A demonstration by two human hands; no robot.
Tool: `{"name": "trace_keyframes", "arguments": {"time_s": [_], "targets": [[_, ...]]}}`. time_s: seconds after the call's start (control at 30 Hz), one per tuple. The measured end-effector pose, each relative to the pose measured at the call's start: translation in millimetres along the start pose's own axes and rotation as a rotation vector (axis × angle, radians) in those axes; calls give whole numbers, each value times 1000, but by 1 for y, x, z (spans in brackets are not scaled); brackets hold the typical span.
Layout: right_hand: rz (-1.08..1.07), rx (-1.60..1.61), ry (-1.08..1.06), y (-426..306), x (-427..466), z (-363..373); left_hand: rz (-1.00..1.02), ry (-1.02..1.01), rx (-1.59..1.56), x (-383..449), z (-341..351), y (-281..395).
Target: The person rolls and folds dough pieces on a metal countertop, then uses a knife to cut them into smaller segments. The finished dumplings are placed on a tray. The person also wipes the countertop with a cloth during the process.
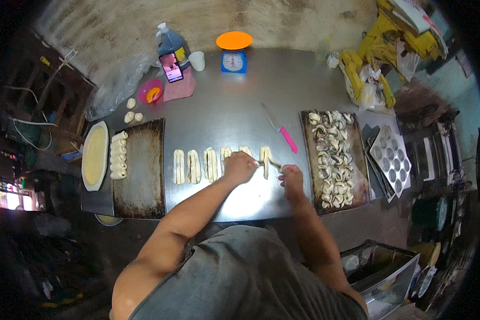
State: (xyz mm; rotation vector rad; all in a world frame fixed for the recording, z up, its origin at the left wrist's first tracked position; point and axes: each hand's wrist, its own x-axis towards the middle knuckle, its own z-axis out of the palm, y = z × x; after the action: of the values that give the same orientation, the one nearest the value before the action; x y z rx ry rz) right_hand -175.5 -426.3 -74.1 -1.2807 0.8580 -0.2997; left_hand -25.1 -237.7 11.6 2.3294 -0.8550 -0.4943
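Observation:
On the metal table, a filled dough piece (266,160) is cut lengthwise into strips joined at its far end. My right hand (292,180) pinches the end of its right strip, pulled outward to the side. With its fingertips my left hand (240,166) grips the end of a strip on the left side, while the middle strip lies straight on the table. Left of it lie several more slit dough pieces (211,165) in a row, two of them partly hidden behind my left hand. A knife (287,138) with a pink handle rests beyond my right hand.
At right, a baking tray (360,180) bears several rows of twisted dough, beside a muffin tin (390,158). Rolled dough lies along another tray (142,172) at left, near an oval dish (95,156). A kitchen scale (233,61), phone (171,68) and pink bowl (146,90) stand farther back.

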Motion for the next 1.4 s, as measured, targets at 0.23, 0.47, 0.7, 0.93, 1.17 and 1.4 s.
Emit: {"name": "trace_keyframes", "arguments": {"time_s": [0.23, 0.47, 0.7, 0.93, 1.17, 1.4], "targets": [[214, 332, -101, -61, -24, 90, -370, -61, -620, 35, -31, -31], [357, 479, -61, -52, -44, 124, -259, -129, -650, 81, -49, -12], [503, 506, -436, -50, -60, 127, -334, -324, -552, 59, -49, 21], [-515, -892, 41, -8, -80, 50, -235, -196, -229, -6, -6, 5], [-462, -841, 46, -12, -32, 22, -243, -176, -316, -18, 27, 20], [-229, -458, -118, -21, -20, 40, -242, -249, -534, -28, 63, 10]]}}
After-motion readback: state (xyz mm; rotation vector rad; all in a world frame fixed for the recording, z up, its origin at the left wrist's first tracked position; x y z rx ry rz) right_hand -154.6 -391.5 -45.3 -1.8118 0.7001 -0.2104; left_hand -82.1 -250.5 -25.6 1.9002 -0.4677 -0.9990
